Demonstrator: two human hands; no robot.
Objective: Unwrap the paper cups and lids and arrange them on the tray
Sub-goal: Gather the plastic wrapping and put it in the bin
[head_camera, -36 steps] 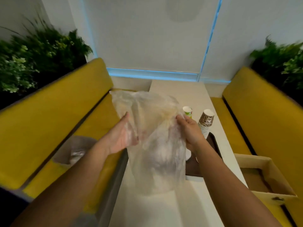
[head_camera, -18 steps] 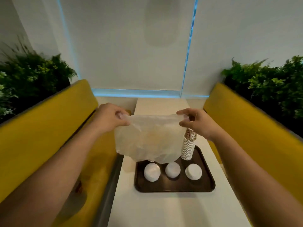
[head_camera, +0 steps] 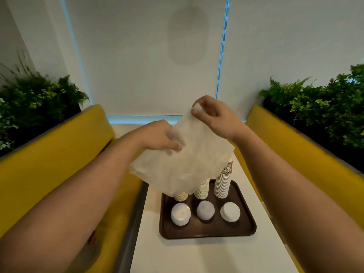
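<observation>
Both hands are raised over the far half of the table (head_camera: pixel 206 257), sharing one sheet of cloudy plastic wrapper (head_camera: pixel 183 168). The right hand (head_camera: pixel 216 119) is the higher one. Its thumb and forefinger are closed together in a pinch on the wrapper's top corner, and its other fingers (head_camera: pixel 211 113) are curled loosely behind. The left hand (head_camera: pixel 157 136) sits lower and to the left. Its fingers (head_camera: pixel 174 144) are curled down over the wrapper's upper edge and grip it, the tips showing faintly through the film. The wrapper hangs slack from these two grips, above the table.

Below it, a dark brown tray (head_camera: pixel 212 230) lies on the table. Along the tray's far side stand three stacks of paper cups: the left cup stack (head_camera: pixel 180 196), the middle cup stack (head_camera: pixel 201 190) and the taller right cup stack (head_camera: pixel 223 182). The drooping wrapper covers the tops of the first two. Nearer, in a row, sit three stacks of white lids (head_camera: pixel 205 209), each apart from its neighbour.

Yellow benches (head_camera: pixel 49 154) flank the table, with green plants (head_camera: pixel 325 107) behind them.
</observation>
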